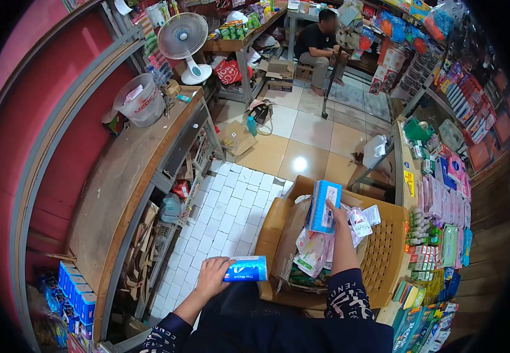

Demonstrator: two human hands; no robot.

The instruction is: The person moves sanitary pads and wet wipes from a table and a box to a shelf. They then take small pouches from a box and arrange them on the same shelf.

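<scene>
My left hand (211, 276) is closed around the end of a blue tissue pack (248, 269), whose printed label appears upside down, above the white tiles. A larger light-blue tissue pack (324, 199) is gripped by my right hand (337, 214), tilted over an opened cardboard box (284, 250). Inside that box lie pink-and-white plastic packs (312, 253) and a small white pack (361, 222). The box rests on a brown plastic chair (384, 259) with a perforated back, right in front of my lap.
At left runs a wooden counter (114, 170) with a clear tub (142, 101) and a white fan (185, 44). Blue packs (78, 294) stand near its front end. Packaged goods (437, 200) crowd the right-hand shelf. A person (318, 44) sits at the back.
</scene>
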